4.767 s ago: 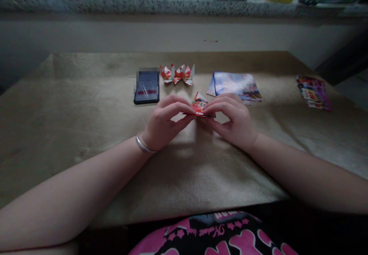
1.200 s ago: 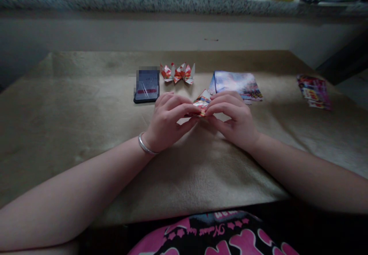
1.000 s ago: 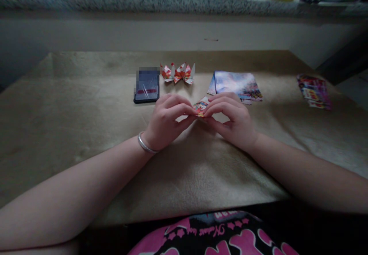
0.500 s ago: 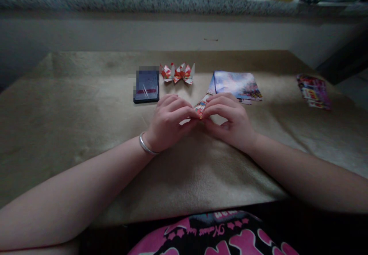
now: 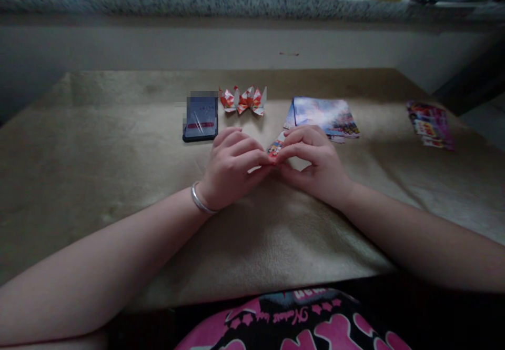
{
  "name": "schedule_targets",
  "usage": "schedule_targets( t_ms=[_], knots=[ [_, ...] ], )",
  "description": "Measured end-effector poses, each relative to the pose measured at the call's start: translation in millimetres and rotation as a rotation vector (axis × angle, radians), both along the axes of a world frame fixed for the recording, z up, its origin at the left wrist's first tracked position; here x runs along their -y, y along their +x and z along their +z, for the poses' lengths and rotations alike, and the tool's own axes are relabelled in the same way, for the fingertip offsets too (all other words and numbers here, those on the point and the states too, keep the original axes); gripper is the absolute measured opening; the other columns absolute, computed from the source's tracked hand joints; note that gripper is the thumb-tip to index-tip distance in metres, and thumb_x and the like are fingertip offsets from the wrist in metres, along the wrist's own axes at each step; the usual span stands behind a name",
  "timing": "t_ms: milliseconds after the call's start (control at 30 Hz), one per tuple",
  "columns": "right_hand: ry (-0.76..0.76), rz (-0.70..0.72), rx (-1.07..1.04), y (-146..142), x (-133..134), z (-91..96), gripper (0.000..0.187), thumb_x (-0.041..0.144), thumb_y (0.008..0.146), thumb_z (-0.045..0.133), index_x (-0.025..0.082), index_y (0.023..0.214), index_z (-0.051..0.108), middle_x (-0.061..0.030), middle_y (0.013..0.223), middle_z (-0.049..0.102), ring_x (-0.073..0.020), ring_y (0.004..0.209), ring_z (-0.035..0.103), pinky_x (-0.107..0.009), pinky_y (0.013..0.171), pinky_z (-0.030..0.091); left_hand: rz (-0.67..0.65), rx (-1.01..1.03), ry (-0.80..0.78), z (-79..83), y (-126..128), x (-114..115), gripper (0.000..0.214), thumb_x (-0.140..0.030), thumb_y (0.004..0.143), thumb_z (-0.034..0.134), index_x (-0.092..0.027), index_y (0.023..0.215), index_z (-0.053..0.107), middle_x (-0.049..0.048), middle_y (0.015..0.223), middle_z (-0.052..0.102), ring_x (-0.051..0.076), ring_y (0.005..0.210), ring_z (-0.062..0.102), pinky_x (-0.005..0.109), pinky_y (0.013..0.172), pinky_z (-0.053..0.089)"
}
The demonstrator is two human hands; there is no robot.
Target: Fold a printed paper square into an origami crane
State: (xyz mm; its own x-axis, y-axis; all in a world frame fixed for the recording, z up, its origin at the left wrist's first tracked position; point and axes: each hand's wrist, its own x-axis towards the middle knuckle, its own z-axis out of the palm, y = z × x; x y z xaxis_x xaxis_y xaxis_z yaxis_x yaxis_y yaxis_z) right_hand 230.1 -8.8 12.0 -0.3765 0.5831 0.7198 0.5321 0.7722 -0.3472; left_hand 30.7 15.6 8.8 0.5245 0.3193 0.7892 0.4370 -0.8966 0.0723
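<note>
A small folded piece of patterned origami paper (image 5: pixel 275 148), red with several other colours, is between my two hands above the table. My left hand (image 5: pixel 236 168), with a silver bangle at the wrist, pinches its near end between thumb and index finger. From the other side my right hand (image 5: pixel 313 163) pinches the same end, the fingertips of both hands nearly meeting. The paper's lower part is hidden behind the fingers. Just beyond stand red and white folded paper cranes (image 5: pixel 244 100), close together.
A phone (image 5: pixel 201 117) lies left of the cranes. Behind my right hand is a stack of printed paper sheets (image 5: pixel 325 116). Colourful packets or cards (image 5: pixel 431 125) lie at the far right. A stone sill (image 5: pixel 221 3) with several items runs behind the table (image 5: pixel 118 155).
Both hands keep their pinch on the paper and have barely moved. The fingers shift slightly, and the paper's patterned face shows a little differently.
</note>
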Motion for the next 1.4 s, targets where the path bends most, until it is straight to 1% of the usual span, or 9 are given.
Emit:
schedule_targets(
  t_ms=[100,233,433,633,867,1033,1200,1300,1400],
  knots=[
    [-0.019,-0.014,0.002,-1,1,0.0,0.010,0.017,0.075,0.065,0.027,0.078,0.064,-0.0006,0.081,0.060,-0.0188,0.087,0.057,-0.039,0.083,0.046,0.001,-0.012,0.004,0.6,0,0,0.014,-0.033,0.083,0.068,-0.025,0.073,0.063,-0.0050,0.070,0.065,0.013,0.069,0.053,0.034,0.085,0.042],
    [-0.022,-0.023,0.001,0,1,-0.3,0.011,0.015,0.073,0.064,0.026,0.076,0.063,-0.0010,0.082,0.059,-0.0196,0.089,0.057,-0.039,0.083,0.046,0.018,-0.031,-0.022,0.9,0,1,0.017,-0.033,0.084,0.066,-0.025,0.070,0.061,-0.0051,0.067,0.063,0.013,0.070,0.052,0.035,0.087,0.042],
    [0.023,-0.039,0.014,3,-2,-1.3,0.011,0.015,0.073,0.063,0.026,0.075,0.062,-0.0013,0.080,0.059,-0.0203,0.088,0.057,-0.040,0.082,0.046,0.004,-0.006,-0.010,0.3,-1,2,0.013,-0.028,0.083,0.067,-0.025,0.072,0.061,-0.0050,0.068,0.063,0.013,0.070,0.052,0.035,0.089,0.042],
    [0.006,-0.085,0.028,6,-6,-5.2,0.011,0.016,0.073,0.063,0.026,0.077,0.064,-0.0013,0.083,0.060,-0.0202,0.088,0.057,-0.039,0.081,0.045,0.014,0.010,-0.020,1.6,-3,2,0.017,-0.029,0.083,0.067,-0.025,0.069,0.060,-0.0050,0.066,0.063,0.013,0.067,0.052,0.034,0.086,0.043],
    [0.027,-0.094,0.033,9,-8,-7.7,0.009,0.017,0.074,0.063,0.025,0.076,0.065,-0.0019,0.080,0.059,-0.0207,0.087,0.057,-0.039,0.080,0.045,0.012,0.011,-0.052,0.6,-5,1,0.017,-0.029,0.084,0.066,-0.024,0.069,0.061,-0.0035,0.068,0.063,0.014,0.069,0.052,0.033,0.082,0.044],
    [0.009,-0.095,0.032,10,-7,-8.5,0.009,0.017,0.075,0.063,0.026,0.078,0.065,-0.0016,0.082,0.060,-0.0207,0.087,0.057,-0.040,0.079,0.045,0.019,0.001,-0.107,-0.7,-6,0,0.017,-0.032,0.085,0.065,-0.024,0.070,0.061,-0.0026,0.070,0.063,0.014,0.073,0.052,0.033,0.081,0.044],
    [0.062,-0.097,0.008,11,-5,-7.3,0.008,0.019,0.078,0.064,0.026,0.081,0.066,-0.0015,0.082,0.060,-0.0196,0.085,0.058,-0.038,0.078,0.045,0.000,0.024,-0.091,-2.0,-7,-2,0.011,-0.032,0.085,0.067,-0.024,0.077,0.063,-0.0017,0.075,0.064,0.014,0.073,0.054,0.032,0.077,0.045],
    [0.024,-0.080,-0.031,13,-4,-6.3,0.008,0.020,0.080,0.064,0.026,0.083,0.066,-0.0017,0.083,0.061,-0.0194,0.084,0.059,-0.038,0.077,0.046,0.054,0.050,-0.076,-2.5,-9,-4,0.009,-0.032,0.083,0.069,-0.025,0.079,0.065,-0.0020,0.075,0.063,0.014,0.072,0.055,0.031,0.073,0.045],
    [-0.022,-0.096,-0.056,15,-4,-6.6,0.007,0.019,0.080,0.063,0.025,0.082,0.065,-0.0012,0.080,0.061,-0.0184,0.080,0.059,-0.036,0.074,0.047,0.122,0.073,-0.070,-1.9,-12,-4,0.005,-0.028,0.083,0.067,-0.024,0.079,0.065,-0.0015,0.077,0.064,0.014,0.073,0.057,0.030,0.072,0.045]
  ],
)
